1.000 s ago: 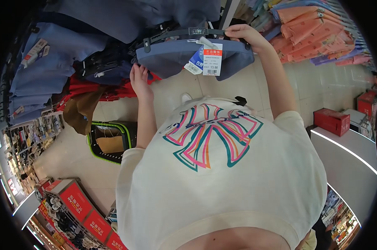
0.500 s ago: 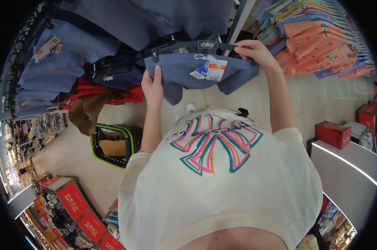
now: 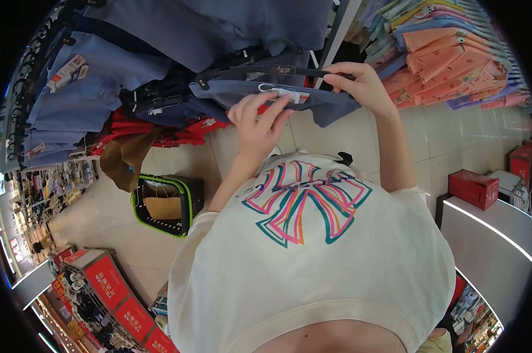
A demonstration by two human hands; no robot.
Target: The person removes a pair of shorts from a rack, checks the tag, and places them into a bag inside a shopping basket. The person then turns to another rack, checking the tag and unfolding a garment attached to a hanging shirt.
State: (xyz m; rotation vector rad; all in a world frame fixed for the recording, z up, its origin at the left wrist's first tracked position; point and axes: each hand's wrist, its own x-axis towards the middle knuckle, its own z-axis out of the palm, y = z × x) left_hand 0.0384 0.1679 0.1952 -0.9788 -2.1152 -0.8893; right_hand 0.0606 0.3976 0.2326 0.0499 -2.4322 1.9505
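Observation:
A pair of blue-grey shorts hangs by its waistband from a dark clip hanger. The right end of that hanger is pinched between the thumb and fingers of my right hand. In front of the waistband, my left hand has its fingers apart, with the tips close to a white security tag and a price tag. Whether those fingertips touch the tags, I cannot tell. The shorts are seen nearly edge-on, and my left hand hides part of them.
More blue-grey garments hang on the rack at left, with red ones below. A black-and-green shopping basket stands on the floor. Orange clothes hang at upper right. Red boxes sit on a counter.
My left hand has let go of the waistband's left side and moved right to the tags. The shorts have tipped nearer to edge-on and shifted slightly left. My right hand stays on the hanger.

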